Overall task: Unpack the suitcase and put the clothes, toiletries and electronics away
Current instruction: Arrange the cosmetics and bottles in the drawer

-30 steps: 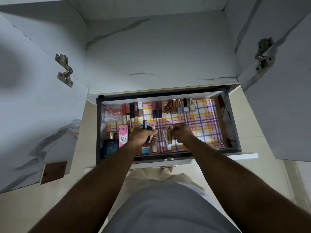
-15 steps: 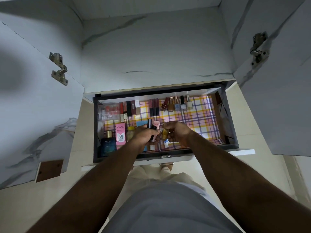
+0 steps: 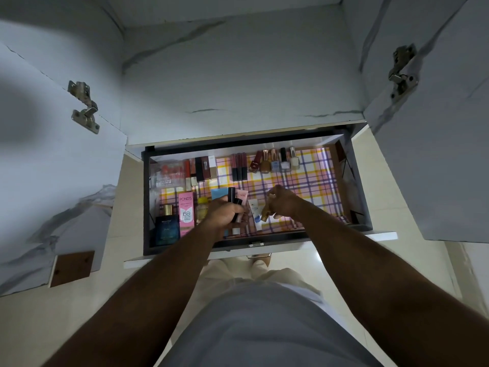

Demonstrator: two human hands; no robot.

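Dim, bluish light; brighter drawer interior; wide-angle edge warping.

Labels on nail polish bottles too small to read

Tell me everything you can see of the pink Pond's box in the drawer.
The pink Pond's box is a slim carton, apparently card, printed POND'S on top and BB lower down in white. It lies flat, label up, on the checked liner in the drawer's left half. A dark blue perfume bottle lies on its left, a yellow bottle on its right. Neither hand touches it.
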